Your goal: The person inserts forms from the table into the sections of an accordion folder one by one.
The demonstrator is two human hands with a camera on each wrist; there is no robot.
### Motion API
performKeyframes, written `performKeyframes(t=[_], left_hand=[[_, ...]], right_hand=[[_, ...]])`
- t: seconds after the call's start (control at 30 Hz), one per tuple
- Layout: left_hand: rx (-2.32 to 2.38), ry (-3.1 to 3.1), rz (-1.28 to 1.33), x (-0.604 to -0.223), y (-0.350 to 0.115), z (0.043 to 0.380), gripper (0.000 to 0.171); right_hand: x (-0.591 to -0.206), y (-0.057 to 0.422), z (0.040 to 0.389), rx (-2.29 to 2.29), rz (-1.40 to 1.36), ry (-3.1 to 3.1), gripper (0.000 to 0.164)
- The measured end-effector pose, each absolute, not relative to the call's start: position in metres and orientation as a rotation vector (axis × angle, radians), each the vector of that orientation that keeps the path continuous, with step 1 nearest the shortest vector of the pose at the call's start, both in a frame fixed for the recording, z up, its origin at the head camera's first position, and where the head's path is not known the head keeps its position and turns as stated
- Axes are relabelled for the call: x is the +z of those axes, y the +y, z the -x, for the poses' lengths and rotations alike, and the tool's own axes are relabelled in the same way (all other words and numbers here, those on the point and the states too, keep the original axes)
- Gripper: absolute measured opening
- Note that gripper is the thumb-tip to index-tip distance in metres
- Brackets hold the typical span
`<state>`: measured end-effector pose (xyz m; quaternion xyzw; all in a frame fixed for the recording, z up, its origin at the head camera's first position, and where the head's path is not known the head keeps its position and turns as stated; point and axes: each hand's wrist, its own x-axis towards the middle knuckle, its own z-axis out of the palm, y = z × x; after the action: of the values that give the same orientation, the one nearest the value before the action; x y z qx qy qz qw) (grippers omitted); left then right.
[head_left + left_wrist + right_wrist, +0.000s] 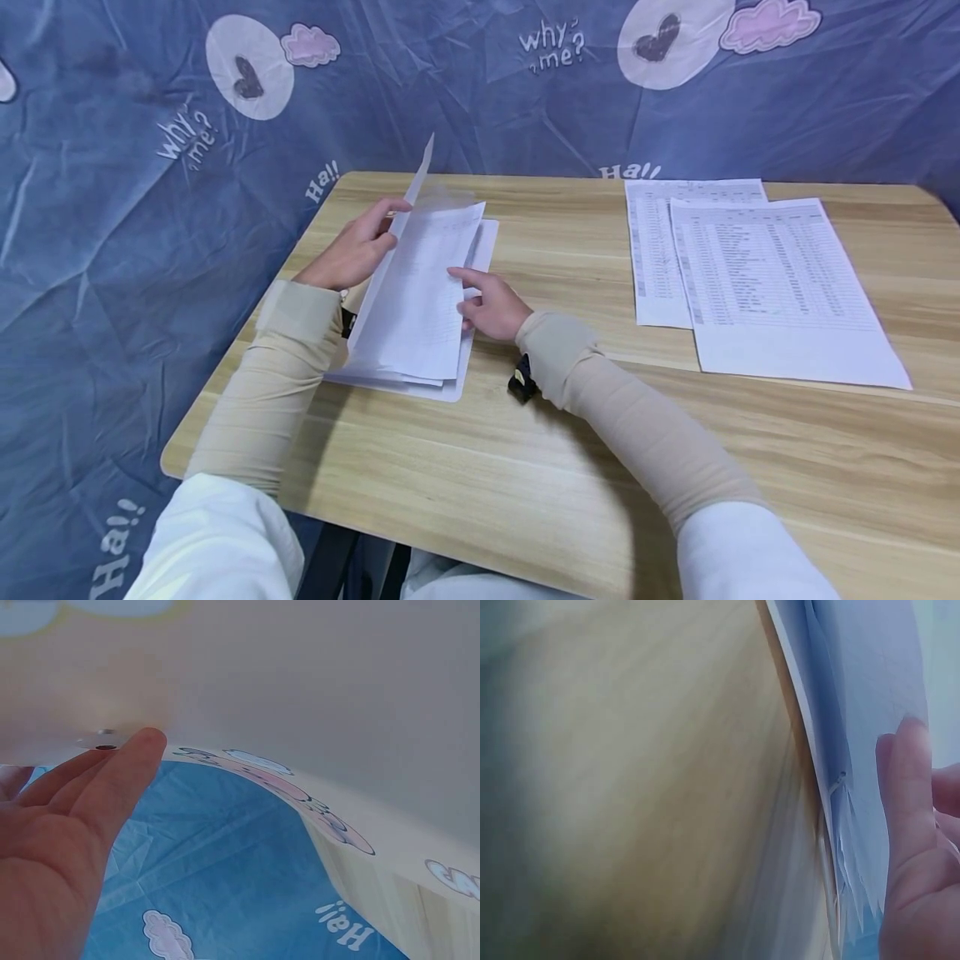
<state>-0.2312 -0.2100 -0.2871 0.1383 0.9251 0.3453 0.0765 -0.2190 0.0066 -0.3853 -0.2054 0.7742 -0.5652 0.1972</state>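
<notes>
On the left of the table lies a pale document folder [486, 242], with printed sheets [423, 283] inside. Its cover [422, 171] stands raised at the left. My left hand [352, 250] touches the cover's outer side; in the left wrist view, straight fingers [146, 754] rest against it near a small snap button [105, 741] and cartoon prints. My right hand [495, 307] is at the right edge of the sheets, its index finger extended onto the top page. In the right wrist view, straight fingers [910, 776] lie against the paper.
Two printed sheets [787, 275] overlap on the right side of the wooden table [450, 467]. A blue patterned cloth [450, 92] hangs behind and to the left. Dark wrist-worn devices [522, 379] sit under both wrists.
</notes>
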Motion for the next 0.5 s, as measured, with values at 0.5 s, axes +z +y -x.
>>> performKeyframes(t=[0.5], left_hand=[[1.053, 2.766, -0.410, -0.288, -0.210, 0.232, 0.046]], right_hand=[[-0.383, -0.004, 0.220, -1.544, 0.593, 2.217, 0.065]])
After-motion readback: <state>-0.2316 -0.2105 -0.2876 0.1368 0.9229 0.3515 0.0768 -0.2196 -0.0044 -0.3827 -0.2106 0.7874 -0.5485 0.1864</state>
